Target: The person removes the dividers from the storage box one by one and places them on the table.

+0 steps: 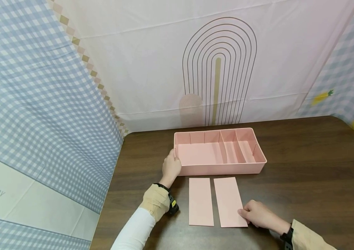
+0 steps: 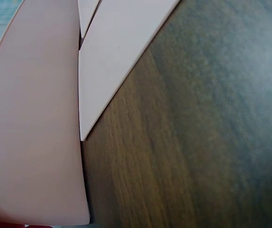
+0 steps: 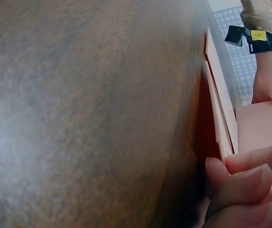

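Observation:
A pink divided tray point(image 1: 220, 169) lies on the brown table, and my left hand point(image 1: 171, 166) grips its left end, fingers over the rim. In the left wrist view the tray's side wall point(image 2: 36, 114) fills the left part. Two flat pink panels lie in front of the tray: the left panel point(image 1: 201, 201) is untouched. The right panel point(image 1: 228, 199) is pinched at its lower right corner by my right hand point(image 1: 258, 215). In the right wrist view the thumb and index finger of the right hand point(image 3: 249, 190) hold the panel's edge, slightly off the table.
The brown wooden table point(image 1: 308, 173) extends to both sides of the tray. Behind it hangs a white cloth point(image 1: 152, 69) with an arch pattern, and a blue checked cloth point(image 1: 55, 104) hangs on the left.

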Available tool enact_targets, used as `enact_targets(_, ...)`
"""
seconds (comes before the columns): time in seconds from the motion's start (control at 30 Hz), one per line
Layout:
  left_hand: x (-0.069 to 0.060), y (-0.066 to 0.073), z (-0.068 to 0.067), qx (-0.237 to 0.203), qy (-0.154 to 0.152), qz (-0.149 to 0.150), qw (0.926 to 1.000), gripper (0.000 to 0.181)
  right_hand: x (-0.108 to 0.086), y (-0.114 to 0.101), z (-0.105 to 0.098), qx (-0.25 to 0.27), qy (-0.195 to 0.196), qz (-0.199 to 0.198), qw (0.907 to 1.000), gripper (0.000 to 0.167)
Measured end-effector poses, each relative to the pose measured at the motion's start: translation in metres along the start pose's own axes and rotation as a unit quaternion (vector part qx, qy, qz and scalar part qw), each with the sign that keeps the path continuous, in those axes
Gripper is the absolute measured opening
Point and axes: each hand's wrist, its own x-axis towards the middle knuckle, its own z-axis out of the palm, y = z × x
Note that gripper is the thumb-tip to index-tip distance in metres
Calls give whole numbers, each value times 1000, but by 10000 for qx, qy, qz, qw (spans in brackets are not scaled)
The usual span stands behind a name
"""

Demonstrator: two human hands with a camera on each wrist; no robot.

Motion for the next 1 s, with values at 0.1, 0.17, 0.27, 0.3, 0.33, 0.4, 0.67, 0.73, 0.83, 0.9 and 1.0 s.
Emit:
enact_targets(0.1, 0, 0, 0, 10, -4, 0, 10000, 39, 0, 0, 0, -42, 26, -63, 10000, 37)
enact_targets(0.17, 0, 0, 0, 22, 4, -8, 10000, 39, 0, 0, 1, -122, 98, -54, 9999, 36)
enact_targets(0.27, -1, 0, 0, 35, 14, -4, 10000, 38, 0, -1, 2, -251, 223, 25, 9994, 35)
enact_targets(0.3, -1, 0, 0, 36, 17, -4, 10000, 38, 0, -1, 3, -279, 260, 60, 9993, 35)
enact_targets(0.33, -1, 0, 0, 30, 18, -1, 10000, 38, 0, -2, 3, -300, 293, 89, 9991, 35)
enact_targets(0.4, -1, 0, 0, 24, 12, -8, 10000, 38, 0, -2, 4, -301, 310, 121, 9990, 34)
enact_targets(0.67, -1, 0, 0, 47, -9, -46, 10000, 40, 1, -1, 4, -276, 309, 76, 9991, 35)
enact_targets(0.73, -1, 0, 1, 46, 1, -33, 10000, 39, 1, -1, 4, -284, 316, 80, 9991, 35)
enact_targets(0.83, -1, 0, 1, 40, 14, -9, 10000, 39, 0, -1, 4, -280, 325, 82, 9990, 35)
enact_targets(0.9, -1, 0, 1, 40, 16, -10, 10000, 39, 0, -1, 4, -278, 326, 82, 9991, 35)
enact_targets(1.0, -1, 0, 1, 50, 12, -25, 10000, 39, 0, -2, 4, -280, 313, 93, 9991, 35)
